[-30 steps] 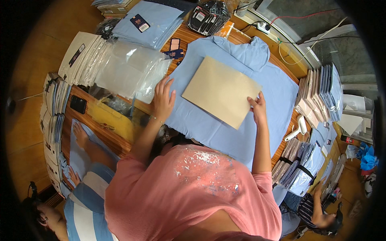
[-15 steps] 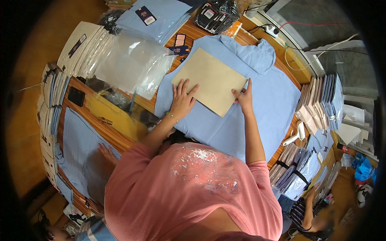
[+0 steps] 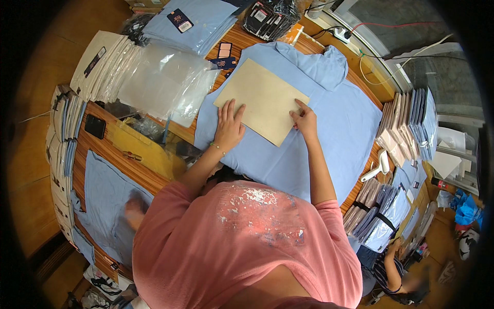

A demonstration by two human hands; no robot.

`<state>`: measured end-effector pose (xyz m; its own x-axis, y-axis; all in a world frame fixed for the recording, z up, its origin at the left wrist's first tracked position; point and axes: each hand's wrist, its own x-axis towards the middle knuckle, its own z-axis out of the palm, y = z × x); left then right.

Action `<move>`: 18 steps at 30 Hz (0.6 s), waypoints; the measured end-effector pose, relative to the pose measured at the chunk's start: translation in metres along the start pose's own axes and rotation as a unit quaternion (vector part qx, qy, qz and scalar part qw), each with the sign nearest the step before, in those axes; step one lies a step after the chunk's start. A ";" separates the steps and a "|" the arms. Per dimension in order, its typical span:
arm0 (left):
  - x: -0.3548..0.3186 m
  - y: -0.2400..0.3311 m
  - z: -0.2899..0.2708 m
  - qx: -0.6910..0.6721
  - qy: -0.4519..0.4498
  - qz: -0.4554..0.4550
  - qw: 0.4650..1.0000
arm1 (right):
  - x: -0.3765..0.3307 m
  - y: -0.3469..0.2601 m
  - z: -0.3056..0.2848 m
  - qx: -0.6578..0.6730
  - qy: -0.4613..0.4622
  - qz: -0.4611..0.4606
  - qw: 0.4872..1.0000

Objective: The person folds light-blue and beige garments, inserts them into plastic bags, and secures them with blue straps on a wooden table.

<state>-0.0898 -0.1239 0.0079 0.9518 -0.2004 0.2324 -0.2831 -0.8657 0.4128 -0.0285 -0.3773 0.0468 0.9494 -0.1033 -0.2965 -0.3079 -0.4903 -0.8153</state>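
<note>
A flat beige cardboard sheet [image 3: 263, 100] lies on a light blue shirt [image 3: 329, 134] spread over the table before me. The shirt's collar end bunches up at the far side. My left hand [image 3: 229, 126] rests with fingers spread on the sheet's near-left edge, a beaded bracelet on its wrist. At the sheet's right corner, my right hand [image 3: 303, 121] touches the top with index finger and thumb, which are apart. Its other fingers are partly hidden.
Clear plastic bags [image 3: 159, 82] and packed white garments [image 3: 103, 67] lie at the left; folded blue shirts [image 3: 190, 26] are behind. On the right are a white lint roller [image 3: 378, 166] and garment stacks [image 3: 401, 121]. Another person's blurred hand [image 3: 135, 210] is over a blue garment [image 3: 110, 190].
My right index finger has come from alongside the sheet's edge to bend onto its top. The co-worker's hand at the left has moved and blurred. The whole view has shifted slightly.
</note>
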 end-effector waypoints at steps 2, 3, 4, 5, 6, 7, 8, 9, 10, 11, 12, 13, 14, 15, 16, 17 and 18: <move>-0.001 -0.001 0.001 0.002 0.000 -0.006 1.000 | 0.000 0.001 0.001 -0.025 -0.004 -0.003 1.000; -0.001 -0.001 0.000 0.007 -0.002 -0.006 1.000 | 0.000 0.001 0.001 -0.041 -0.004 -0.006 0.999; -0.001 0.000 0.000 0.011 -0.006 -0.004 1.000 | 0.000 0.002 -0.001 -0.056 -0.002 -0.007 0.998; 0.000 0.000 0.001 0.007 -0.009 -0.001 1.000 | 0.003 0.009 -0.001 -0.082 0.008 -0.024 0.996; 0.002 0.000 0.002 0.004 -0.011 0.003 1.000 | 0.008 0.018 0.000 -0.108 0.019 -0.039 0.993; 0.003 0.002 -0.002 0.001 -0.014 0.004 1.000 | 0.006 0.013 -0.001 -0.134 0.026 -0.055 0.989; 0.003 0.005 -0.006 0.008 -0.010 0.005 1.000 | 0.001 0.008 -0.004 -0.159 0.031 -0.049 0.986; 0.001 0.009 -0.013 0.014 -0.005 0.008 1.000 | -0.007 0.005 -0.009 -0.184 0.037 -0.042 0.981; 0.001 0.016 -0.027 0.022 0.000 0.009 1.000 | -0.018 -0.009 -0.018 -0.209 0.041 -0.037 0.976; -0.002 0.025 -0.049 -0.022 -0.013 0.018 1.000 | -0.031 -0.015 -0.029 -0.206 0.062 -0.051 0.975; -0.014 0.030 -0.067 -0.067 -0.031 0.026 0.997 | -0.051 -0.012 -0.041 -0.204 0.081 -0.062 0.974; -0.030 0.027 -0.073 -0.151 -0.125 -0.020 0.980 | -0.074 -0.004 -0.057 -0.236 0.091 -0.042 0.967; -0.044 0.021 -0.079 -0.229 -0.217 -0.065 0.947 | -0.096 0.009 -0.076 -0.267 0.101 -0.022 0.958; -0.061 0.011 -0.077 -0.316 -0.350 -0.219 0.854 | -0.116 0.039 -0.095 -0.323 0.106 0.025 0.940; -0.082 -0.003 -0.066 -0.384 -0.458 -0.366 0.713 | -0.138 0.063 -0.113 -0.345 0.071 0.093 0.931; -0.100 -0.015 -0.054 -0.396 -0.510 -0.406 0.647 | -0.167 0.108 -0.130 -0.355 0.104 0.106 0.923; -0.119 -0.028 -0.041 -0.396 -0.558 -0.444 0.579 | -0.201 0.144 -0.143 -0.345 0.121 0.129 0.922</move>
<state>-0.1999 -0.0569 0.0047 0.1227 -0.3912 -0.9121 0.8311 -0.4619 0.3099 -0.2549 -0.5508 0.0603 0.8612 -0.4434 -0.2486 -0.4933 -0.8469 -0.1984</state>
